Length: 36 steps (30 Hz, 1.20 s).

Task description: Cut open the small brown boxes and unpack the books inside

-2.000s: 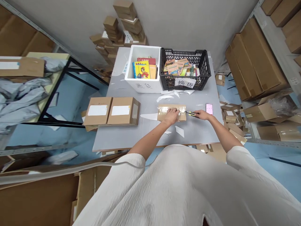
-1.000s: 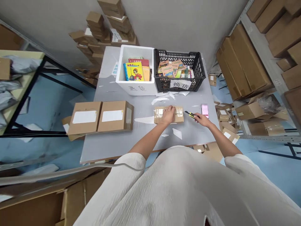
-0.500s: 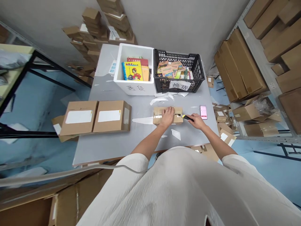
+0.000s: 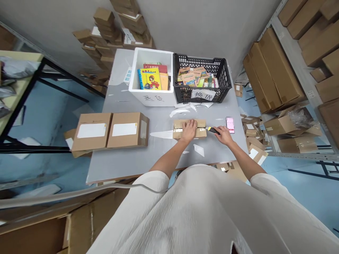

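A small flat cardboard parcel [image 4: 178, 128] wrapped in clear tape lies on the grey table [image 4: 132, 158]. My left hand [image 4: 189, 129] lies flat on top of it, fingers stretched out, pressing it down. My right hand [image 4: 224, 135] is closed round a yellow and black utility knife [image 4: 212, 130], whose tip sits at the parcel's right end. A pink phone [image 4: 230, 124] lies just right of the knife.
Two larger brown boxes [image 4: 109, 130] with white labels sit at the table's left. At the back stand a white foam box [image 4: 153, 83] with books and a black crate [image 4: 202, 81] with booklets. Paper scraps litter the table. Cardboard boxes crowd the floor and the shelves on the right.
My right hand drew the knife away to the right, brought it back to the parcel's right end and slid slightly right again. My left hand stayed on the parcel. The view shifted a little.
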Available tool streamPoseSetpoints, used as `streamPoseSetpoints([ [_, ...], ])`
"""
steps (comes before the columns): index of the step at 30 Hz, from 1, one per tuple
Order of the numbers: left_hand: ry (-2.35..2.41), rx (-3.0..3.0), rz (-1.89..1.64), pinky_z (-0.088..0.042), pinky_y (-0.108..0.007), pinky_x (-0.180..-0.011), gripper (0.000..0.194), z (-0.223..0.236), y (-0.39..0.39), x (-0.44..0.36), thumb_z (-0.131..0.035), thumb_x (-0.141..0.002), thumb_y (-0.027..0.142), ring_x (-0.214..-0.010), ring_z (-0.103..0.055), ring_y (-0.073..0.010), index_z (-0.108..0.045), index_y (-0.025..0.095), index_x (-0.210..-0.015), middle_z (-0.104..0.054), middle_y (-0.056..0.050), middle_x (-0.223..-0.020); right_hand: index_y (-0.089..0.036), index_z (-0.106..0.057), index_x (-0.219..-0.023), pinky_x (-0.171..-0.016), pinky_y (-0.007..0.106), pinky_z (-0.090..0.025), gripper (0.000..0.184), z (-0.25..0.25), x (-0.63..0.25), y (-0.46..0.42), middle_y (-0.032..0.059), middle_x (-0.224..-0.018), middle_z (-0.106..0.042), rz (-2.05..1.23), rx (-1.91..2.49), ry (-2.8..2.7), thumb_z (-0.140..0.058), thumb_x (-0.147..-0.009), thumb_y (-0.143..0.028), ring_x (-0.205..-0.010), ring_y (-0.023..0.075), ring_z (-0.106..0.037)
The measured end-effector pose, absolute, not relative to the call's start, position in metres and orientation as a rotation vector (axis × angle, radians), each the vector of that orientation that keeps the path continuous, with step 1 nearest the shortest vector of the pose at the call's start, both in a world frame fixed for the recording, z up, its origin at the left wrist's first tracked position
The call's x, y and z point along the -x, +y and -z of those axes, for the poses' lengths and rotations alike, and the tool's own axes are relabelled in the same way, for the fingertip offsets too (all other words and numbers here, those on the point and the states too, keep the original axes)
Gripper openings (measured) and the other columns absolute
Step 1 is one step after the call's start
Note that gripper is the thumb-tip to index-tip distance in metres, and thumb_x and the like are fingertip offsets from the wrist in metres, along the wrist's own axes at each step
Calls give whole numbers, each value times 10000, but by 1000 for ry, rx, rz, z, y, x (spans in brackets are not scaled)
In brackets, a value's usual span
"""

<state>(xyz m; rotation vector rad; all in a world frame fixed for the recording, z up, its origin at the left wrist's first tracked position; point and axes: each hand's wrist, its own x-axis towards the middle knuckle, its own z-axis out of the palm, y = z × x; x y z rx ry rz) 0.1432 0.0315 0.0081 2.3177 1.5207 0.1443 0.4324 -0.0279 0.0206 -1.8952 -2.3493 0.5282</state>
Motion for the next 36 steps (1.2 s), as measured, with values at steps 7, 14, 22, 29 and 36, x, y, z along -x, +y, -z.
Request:
streamPoseSetpoints([
  [7,1529,-2317,-142,-291,-649,-1327,741,-8,31,-142,-415,-1046,199,-1680,-394,-383,-381,241,-1785,-442,-214,-1823,-242,-636,-1661,-1059,497,-479,600,-16,-452,-13,187,-1376,-707,-509,1984,-2121,-431,-1144,-467,-1223,394,-578],
  [14,1537,-2306,-211,-282,-622,-1338,704,-9,28,-143,-424,-1092,263,-1695,-393,-368,-372,232,-1793,-441,-208,-1832,-191,-643,-1618,-1105,525,-485,619,-15,-459,-4,208,-1439,-689,-514,2008,-2127,-491,-1119,-524,-1311,419,-572],
  [22,1496,-2269,-174,-242,-618,-1386,618,-22,8,-111,-556,-1097,440,-1718,-352,-381,-520,257,-1686,-439,-189,-1827,-193,-702,-1524,-1143,521,-497,574,-11,-405,32,204,-1482,-702,-645,1821,-2102,-525,-1105,-543,-1348,407,-598],
  [29,1511,-2292,-164,-316,-597,-1344,503,-26,-13,-82,-659,-1065,399,-1608,-467,-385,-617,273,-1551,-544,-176,-1717,-181,-695,-1513,-1223,564,-422,555,-12,-343,70,199,-1605,-678,-754,1688,-2238,-538,-1082,-493,-1459,418,-564],
  [36,1643,-2231,-95,-443,-559,-1222,424,-25,-4,-73,-603,-1094,338,-1453,-598,-406,-621,238,-1506,-677,-202,-1498,-175,-690,-1525,-1203,561,-450,535,-17,-340,54,205,-1584,-687,-737,1863,-2274,-535,-1087,-438,-1456,426,-576],
])
